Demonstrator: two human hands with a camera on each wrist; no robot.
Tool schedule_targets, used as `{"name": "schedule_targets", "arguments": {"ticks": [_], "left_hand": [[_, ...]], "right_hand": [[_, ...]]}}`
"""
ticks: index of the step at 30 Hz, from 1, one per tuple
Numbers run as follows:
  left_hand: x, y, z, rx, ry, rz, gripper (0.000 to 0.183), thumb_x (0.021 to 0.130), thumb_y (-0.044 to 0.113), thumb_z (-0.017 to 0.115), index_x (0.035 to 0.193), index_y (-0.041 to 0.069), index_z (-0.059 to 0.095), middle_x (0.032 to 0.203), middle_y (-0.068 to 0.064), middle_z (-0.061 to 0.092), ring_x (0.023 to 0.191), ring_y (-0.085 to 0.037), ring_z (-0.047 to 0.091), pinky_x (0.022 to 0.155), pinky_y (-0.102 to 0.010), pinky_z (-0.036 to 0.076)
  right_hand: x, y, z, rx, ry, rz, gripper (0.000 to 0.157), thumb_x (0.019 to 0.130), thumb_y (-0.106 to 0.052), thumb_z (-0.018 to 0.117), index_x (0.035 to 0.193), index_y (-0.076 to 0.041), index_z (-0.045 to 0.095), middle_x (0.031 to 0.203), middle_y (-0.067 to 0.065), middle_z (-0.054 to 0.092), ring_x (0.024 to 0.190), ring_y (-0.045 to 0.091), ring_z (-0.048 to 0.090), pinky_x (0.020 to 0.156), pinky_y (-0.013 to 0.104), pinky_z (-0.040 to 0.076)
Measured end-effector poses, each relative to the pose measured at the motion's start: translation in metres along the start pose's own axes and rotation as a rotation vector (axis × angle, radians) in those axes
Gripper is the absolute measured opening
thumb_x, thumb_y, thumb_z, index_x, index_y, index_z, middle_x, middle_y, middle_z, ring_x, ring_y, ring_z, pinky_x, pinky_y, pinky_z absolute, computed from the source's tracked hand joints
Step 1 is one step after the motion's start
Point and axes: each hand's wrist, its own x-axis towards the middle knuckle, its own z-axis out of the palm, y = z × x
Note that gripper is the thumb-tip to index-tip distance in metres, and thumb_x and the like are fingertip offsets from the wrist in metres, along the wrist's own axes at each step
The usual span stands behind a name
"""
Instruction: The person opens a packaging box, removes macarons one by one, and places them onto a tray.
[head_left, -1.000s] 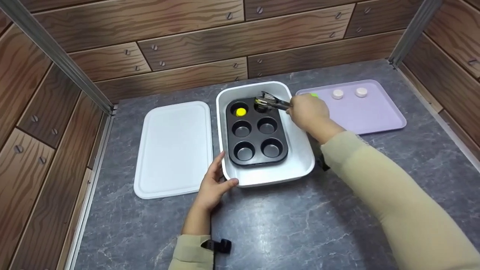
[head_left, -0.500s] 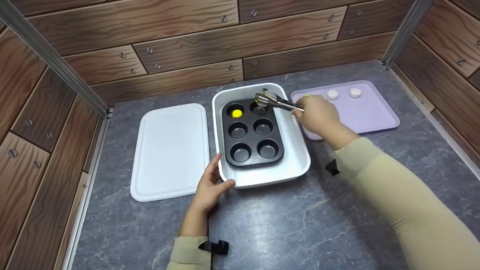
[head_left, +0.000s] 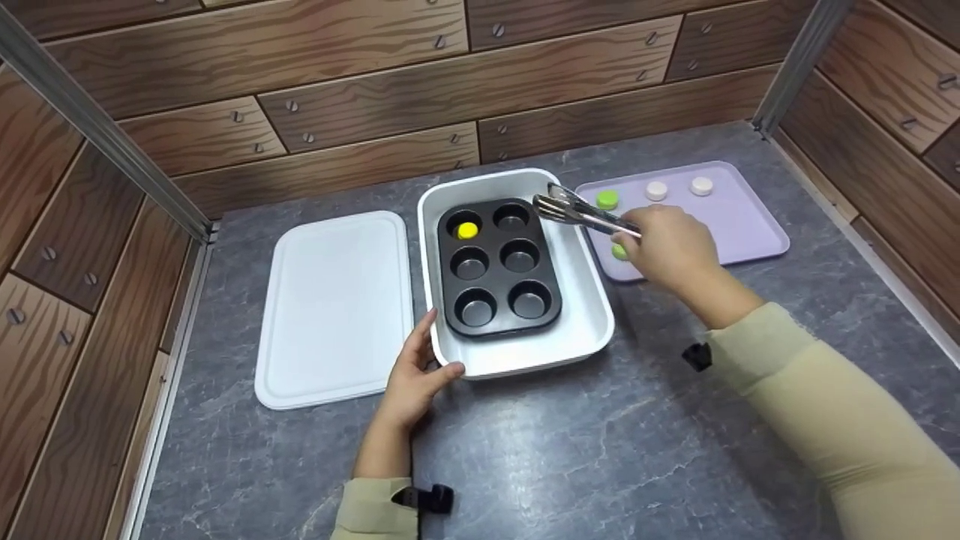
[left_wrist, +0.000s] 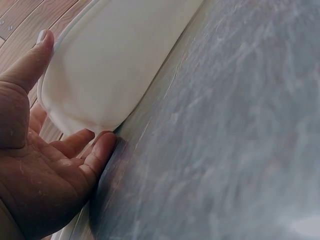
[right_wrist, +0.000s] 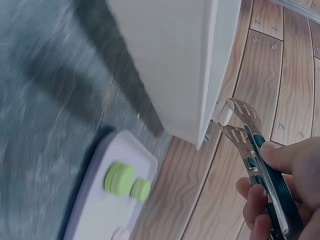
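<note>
My right hand (head_left: pixel 675 244) grips metal tongs (head_left: pixel 585 214) with dark handles and slotted, fork-like ends. Nothing shows between the tips, which hang over the right rim of a white bin (head_left: pixel 585 330). In the right wrist view the thumb and fingers press the tongs (right_wrist: pixel 267 165) from both sides. Inside the bin lies a black muffin pan (head_left: pixel 499 289); a round yellow piece (head_left: pixel 466 230) sits in its far left cup. My left hand (head_left: pixel 409 386) rests at the bin's near left corner, thumb and fingers spread; in the left wrist view its fingertips meet the bin's wall (left_wrist: pixel 107 65).
Right of the bin, a lilac tray (head_left: pixel 739 232) bears green macarons (head_left: pixel 607 199) and white round pieces (head_left: pixel 656 190). A flat white lid (head_left: pixel 337 307) lies left of the bin. Wood-patterned walls (head_left: pixel 375 97) enclose the grey marbled table (head_left: pixel 540 450).
My right hand has drawn the tongs up out of the far right cup and rightward toward the tray. Yellow specks seen at their tips earlier no longer show. My left hand stays at the corner.
</note>
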Motion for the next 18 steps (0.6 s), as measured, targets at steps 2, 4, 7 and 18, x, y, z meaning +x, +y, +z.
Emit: {"name": "schedule_targets", "arguments": {"ticks": [2, 4, 7, 18], "left_hand": [[-0.001, -0.001, 0.001, 0.003, 0.002, 0.006, 0.100, 0.086, 0.007, 0.088, 0.165, 0.001, 0.028, 0.157, -0.035, 0.043, 0.137, -0.050, 0.051, 0.104, -0.038, 0.052], [-0.001, -0.001, 0.001, -0.001, 0.001, 0.008, 0.100, 0.086, 0.007, 0.088, 0.165, 0.001, 0.028, 0.158, -0.035, 0.042, 0.138, -0.050, 0.051, 0.105, -0.039, 0.052], [-0.001, -0.001, 0.001, -0.005, -0.003, 0.010, 0.099, 0.087, 0.005, 0.087, 0.165, 0.000, 0.027, 0.158, -0.035, 0.042, 0.138, -0.050, 0.050, 0.106, -0.042, 0.052], [-0.001, 0.001, 0.001, 0.026, 0.011, -0.012, 0.096, 0.087, -0.001, 0.085, 0.165, 0.002, 0.028, 0.158, -0.034, 0.042, 0.140, -0.049, 0.049, 0.104, -0.039, 0.053]], "right_hand": [[-0.004, 0.005, -0.004, -0.015, 0.014, 0.003, 0.020, 0.099, -0.024, 0.073, 0.107, -0.006, 0.077, 0.097, 0.019, 0.075, 0.078, 0.042, 0.069, 0.063, 0.063, 0.051], [-0.009, 0.011, -0.009, -0.031, 0.035, 0.003, 0.021, 0.099, -0.024, 0.073, 0.108, -0.005, 0.077, 0.098, 0.020, 0.075, 0.079, 0.044, 0.069, 0.063, 0.063, 0.051], [-0.017, 0.021, -0.014, -0.062, 0.065, 0.007, 0.021, 0.099, -0.025, 0.073, 0.104, -0.005, 0.076, 0.097, 0.021, 0.073, 0.077, 0.046, 0.068, 0.060, 0.064, 0.049], [-0.042, 0.065, -0.026, -0.128, 0.107, 0.080, 0.020, 0.098, -0.022, 0.073, 0.102, -0.002, 0.073, 0.097, 0.027, 0.071, 0.080, 0.054, 0.066, 0.059, 0.069, 0.046]]}}
